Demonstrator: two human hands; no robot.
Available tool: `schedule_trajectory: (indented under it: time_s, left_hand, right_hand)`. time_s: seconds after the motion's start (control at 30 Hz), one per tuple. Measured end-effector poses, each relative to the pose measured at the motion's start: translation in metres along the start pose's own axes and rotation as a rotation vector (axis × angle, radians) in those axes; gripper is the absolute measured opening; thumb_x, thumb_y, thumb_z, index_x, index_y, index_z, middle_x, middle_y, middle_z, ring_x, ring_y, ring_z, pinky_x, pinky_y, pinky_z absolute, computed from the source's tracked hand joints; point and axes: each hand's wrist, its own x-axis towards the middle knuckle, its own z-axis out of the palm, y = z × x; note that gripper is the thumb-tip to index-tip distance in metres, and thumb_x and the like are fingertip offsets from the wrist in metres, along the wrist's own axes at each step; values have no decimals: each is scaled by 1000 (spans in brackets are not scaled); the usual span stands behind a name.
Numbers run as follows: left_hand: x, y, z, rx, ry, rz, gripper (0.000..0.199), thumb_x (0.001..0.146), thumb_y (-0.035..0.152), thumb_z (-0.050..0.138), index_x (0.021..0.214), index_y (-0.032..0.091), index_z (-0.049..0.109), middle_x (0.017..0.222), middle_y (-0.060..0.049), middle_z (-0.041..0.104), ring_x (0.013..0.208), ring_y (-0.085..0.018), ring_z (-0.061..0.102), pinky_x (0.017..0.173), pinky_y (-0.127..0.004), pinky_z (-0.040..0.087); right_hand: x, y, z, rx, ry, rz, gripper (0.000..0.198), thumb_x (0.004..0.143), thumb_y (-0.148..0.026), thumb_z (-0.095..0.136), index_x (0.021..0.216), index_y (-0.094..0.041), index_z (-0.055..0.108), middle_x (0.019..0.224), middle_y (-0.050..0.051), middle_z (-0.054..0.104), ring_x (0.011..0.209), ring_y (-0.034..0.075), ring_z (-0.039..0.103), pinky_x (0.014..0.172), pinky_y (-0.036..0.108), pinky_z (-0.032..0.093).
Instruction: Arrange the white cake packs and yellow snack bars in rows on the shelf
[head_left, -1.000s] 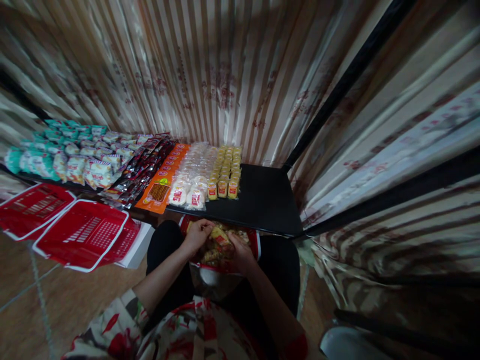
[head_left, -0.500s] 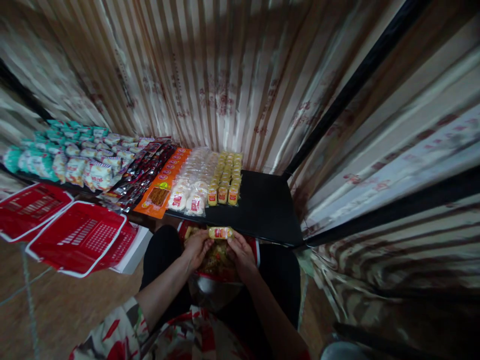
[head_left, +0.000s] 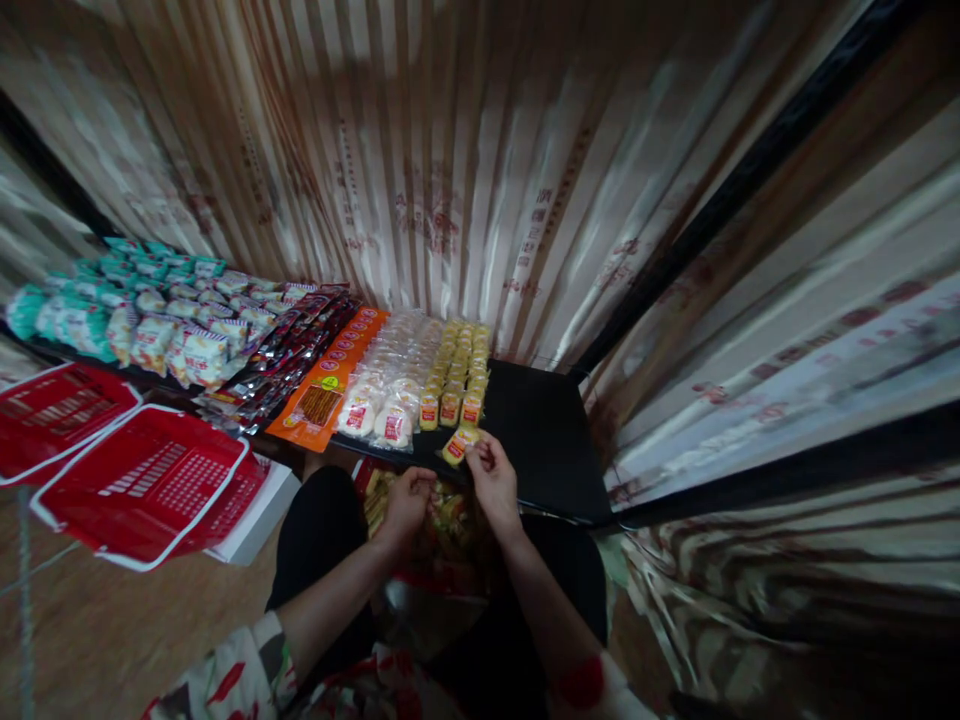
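My right hand (head_left: 495,480) pinches one corner of a small yellow-wrapped snack cake (head_left: 459,445), held tilted over the front edge of the black table (head_left: 547,430). Just beyond it stand rows of like yellow snack packs (head_left: 450,407). My left hand (head_left: 407,505) is apart from the pack, its fingers curled in with nothing visible in them. Below both hands, between my knees, an open red-edged bag (head_left: 450,510) holds many more yellow packs; my hands and wrists cover part of it.
Left of the yellow rows lie clear-wrapped white round snacks (head_left: 375,410), an orange pouch (head_left: 319,400), dark shiny packets (head_left: 289,345), white packs (head_left: 199,350) and green packs (head_left: 82,325). Red baskets (head_left: 165,490) and a white box (head_left: 251,515) stand at lower left. A printed curtain (head_left: 450,200) hangs behind.
The snack cake, held between both hands before, is now in my right hand alone and has moved forward to the table edge. My left hand has let go of it.
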Motion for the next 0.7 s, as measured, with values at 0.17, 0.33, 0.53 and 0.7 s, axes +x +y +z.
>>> schedule_trajectory:
  time_s: [0.17,0.33,0.53,0.7]
  left_hand:
    - [12,14,4,371,74,330,24,72,5,46,85,19,59,89,-1,60,85,-13,58,81,-27,47]
    - [31,26,9,474,70,433,25,74,5,43,90,18,58,94,-4,59,93,-16,55,88,-32,44]
    - [48,26,13,454,67,480,32,70,2,42,95,16,56,104,-7,57,95,-16,54,90,-33,44]
    - [52,24,12,413,81,495,38,67,0,43,98,17,57,109,-7,56,106,-18,50,99,-36,39]
  right_hand:
    - [24,4,9,-265,-26,-157,43,78,-39,50,114,-18,57,89,6,61,69,14,57,63,25,49]
    - [33,0,20,-382,-2,-220,43,80,-37,45,115,-15,57,89,7,59,66,13,56,62,25,49]
    - [37,1,30,-369,6,-258,43,80,-32,44,119,-13,50,100,12,57,81,17,58,68,29,51]
    - [28,12,33,-294,73,-275,36,80,-30,45,112,-16,47,108,12,50,93,18,56,75,32,51]
